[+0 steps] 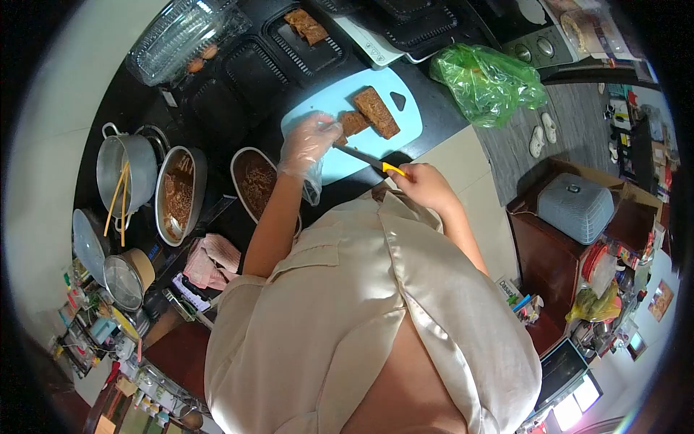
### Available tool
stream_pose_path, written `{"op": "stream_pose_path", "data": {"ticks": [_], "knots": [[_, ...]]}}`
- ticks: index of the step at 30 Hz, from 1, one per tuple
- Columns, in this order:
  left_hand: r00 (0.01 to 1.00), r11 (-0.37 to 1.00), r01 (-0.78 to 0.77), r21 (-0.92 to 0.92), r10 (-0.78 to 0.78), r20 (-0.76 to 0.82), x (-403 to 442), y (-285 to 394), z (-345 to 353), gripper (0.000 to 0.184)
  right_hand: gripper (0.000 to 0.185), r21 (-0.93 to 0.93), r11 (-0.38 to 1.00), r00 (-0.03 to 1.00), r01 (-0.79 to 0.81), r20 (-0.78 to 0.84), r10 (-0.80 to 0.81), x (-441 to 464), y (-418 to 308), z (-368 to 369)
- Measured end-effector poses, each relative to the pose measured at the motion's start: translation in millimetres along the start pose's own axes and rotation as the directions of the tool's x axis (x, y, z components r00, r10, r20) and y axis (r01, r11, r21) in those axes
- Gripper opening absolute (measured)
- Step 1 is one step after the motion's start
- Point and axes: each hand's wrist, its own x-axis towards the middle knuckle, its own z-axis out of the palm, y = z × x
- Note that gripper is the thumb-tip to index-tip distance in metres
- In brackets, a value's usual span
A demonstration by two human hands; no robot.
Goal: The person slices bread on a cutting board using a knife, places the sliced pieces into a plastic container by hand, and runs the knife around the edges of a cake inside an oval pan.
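A light blue cutting board (406, 130) lies on the dark counter with a brown loaf-like block (377, 113) and a smaller brown piece (353, 123) on it. My left hand (309, 145), in a clear plastic glove, has its fingers bent together on the end of the smaller piece, at the board's left side. My right hand (426, 186) is bare and wrapped round the yellow handle of a knife (363, 157). The dark blade points left across the board, its tip close to my left fingers and the brown piece.
Two oval metal pans (202, 195) with brown contents stand left; chopsticks (119, 195) rest in a metal pot (141, 168). Black trays (253, 69) lie behind, one (329, 56) holding brown pieces. Clear containers (181, 36) are back left, a green plastic bag (488, 83) back right.
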Motion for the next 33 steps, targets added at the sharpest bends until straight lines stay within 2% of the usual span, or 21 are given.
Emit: {"op": "stream_pose_path", "data": {"ticks": [2, 3, 4, 5, 6, 8, 9, 11, 13, 15, 17, 21, 23, 27, 30, 31, 33], "knots": [[0.994, 0.985, -0.094, 0.146, 0.100, -0.034, -12, 16, -8, 0.035, 0.043, 0.012, 1.000, 1.000, -0.007, 0.015, 0.007, -1, 1, -1], [0.994, 0.984, -0.100, 0.147, 0.106, -0.034, -6, 8, -6, 0.035, 0.043, 0.024, 1.000, 0.999, -0.017, 0.033, 0.016, -2, 2, -3], [0.994, 0.993, -0.108, 0.035, 0.108, 0.024, 4, -6, -6, 0.035, 0.043, 0.024, 1.000, 1.000, -0.016, 0.026, 0.015, -3, 6, -5], [0.990, 0.991, -0.108, -0.075, 0.114, 0.084, 13, -20, -5, 0.036, 0.044, 0.124, 0.992, 1.000, -0.013, -0.003, 0.013, -5, 11, -5], [0.989, 0.991, -0.114, -0.071, 0.119, 0.083, 10, -17, -10, 0.036, 0.045, 0.224, 0.975, 0.999, -0.004, -0.032, 0.012, -7, 17, -5], [0.986, 0.976, -0.085, -0.199, 0.111, 0.127, 7, -11, -26, 0.036, 0.045, 0.225, 0.974, 0.997, -0.035, -0.061, 0.050, -6, 28, -7], [0.986, 0.977, -0.092, -0.193, 0.116, 0.121, 12, -9, -38, 0.036, 0.046, 0.223, 0.972, 0.992, -0.072, -0.082, 0.093, -4, 31, -9], [0.930, 0.813, -0.327, -0.481, 0.367, -0.012, 24, -9, -62, 0.033, 0.047, 0.247, 0.966, 0.992, -0.075, -0.082, 0.098, -5, 35, -9], [0.936, 0.893, -0.324, -0.313, 0.254, -0.245, 52, 19, -88, 0.031, 0.047, 0.256, 0.962, 0.989, -0.092, -0.087, 0.118, -2, 37, -8], [0.902, 0.907, -0.324, -0.269, 0.211, -0.376, 105, 28, -111, 0.031, 0.048, 0.254, 0.964, 0.991, -0.076, -0.087, 0.101, 0, 36, -7], [0.898, 0.988, -0.144, -0.054, 0.108, -0.427, 120, 61, -130, 0.032, 0.049, 0.256, 0.965, 0.992, -0.058, -0.095, 0.084, 3, 33, -5], [0.890, 0.993, -0.109, 0.054, 0.121, -0.440, 172, 66, -139, 0.034, 0.048, 0.304, 0.952, 0.990, -0.030, -0.119, 0.069, 3, 28, -3], [0.915, 0.993, -0.052, 0.103, 0.089, -0.393, 183, 73, -140, 0.035, 0.048, 0.316, 0.948, 0.989, -0.037, -0.125, 0.080, 3, 26, -4], [0.926, 0.984, -0.087, 0.154, 0.137, -0.353, 204, 61, -141, 0.035, 0.046, 0.304, 0.952, 0.990, -0.043, -0.114, 0.081, 0, 28, -2], [0.823, 0.869, -0.183, 0.459, 0.391, -0.413, 199, 60, -140, 0.029, 0.045, 0.303, 0.953, 0.990, -0.015, -0.129, 0.057, 2, 29, -2], [0.823, 0.869, -0.183, 0.459, 0.391, -0.412, 195, 60, -140, 0.029, 0.045, 0.300, 0.954, 0.988, -0.002, -0.144, 0.047, 3, 30, -2], [0.847, 0.806, -0.206, 0.555, 0.431, -0.312, 184, 60, -141, 0.028, 0.045, 0.300, 0.954, 0.988, -0.003, -0.147, 0.049, 3, 30, -4]]}}
